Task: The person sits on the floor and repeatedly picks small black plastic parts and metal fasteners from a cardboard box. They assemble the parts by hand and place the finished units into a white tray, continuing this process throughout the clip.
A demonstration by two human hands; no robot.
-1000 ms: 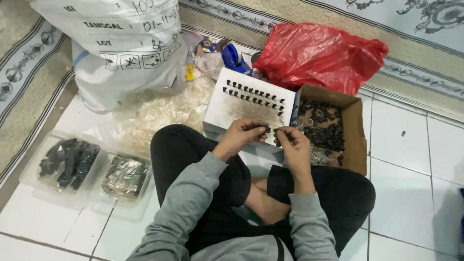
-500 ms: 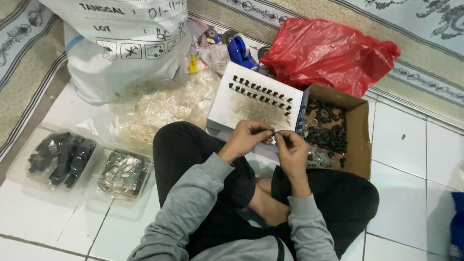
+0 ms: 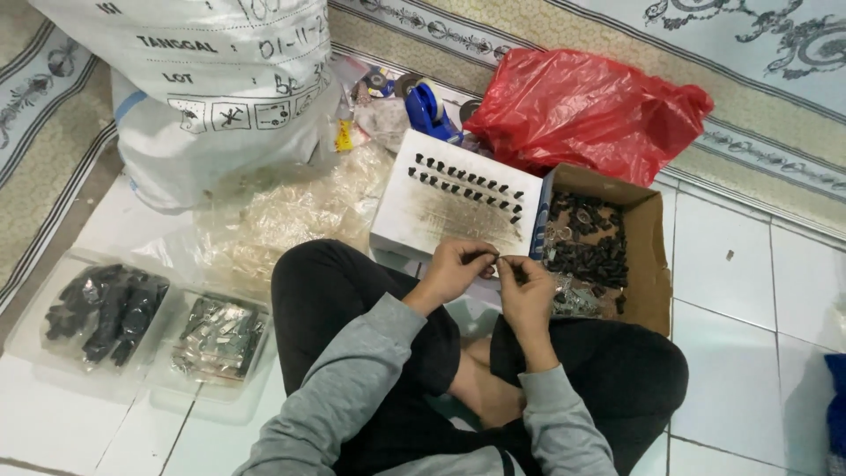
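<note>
Head view: looking down at a seated person, cross-legged on white tile floor [image 3: 749, 353], grey sleeves, dark trousers.
Left hand [image 3: 456, 267]: raised in front of the lap, fingertips pinched shut on a tiny dark part [image 3: 495, 257]; part too small to identify.
Right hand [image 3: 527, 295]: just beside the left, fingertips meeting it at the same small piece, curled closed; cannot tell which hand carries the load.
Part location: between both sets of fingertips, just below the near edge of the white block.
White block [image 3: 458, 207]: flat foam-like slab directly ahead of the hands, two rows of small black pieces [image 3: 463, 181] stuck upright along its far side, grubby patch mid-surface.
Cardboard box [image 3: 650, 256]: open, touching the block's right edge, holding loose dark parts [image 3: 589, 247] plus some shiny clear bits at the near end.
Red plastic bag [image 3: 586, 110]: behind the box, crumpled.
Blue tape dispenser [image 3: 429, 110]: behind the block, beside the red bag.
White woven sack [image 3: 203, 79]: large, far left, printed markings.
Clear plastic pile [image 3: 282, 216]: between sack and knee.
Trays, left: two clear ones side by side, one with black parts [image 3: 101, 308], one with silvery parts [image 3: 218, 330].
Carpet [image 3: 546, 35]: patterned, along the far edge.
</note>
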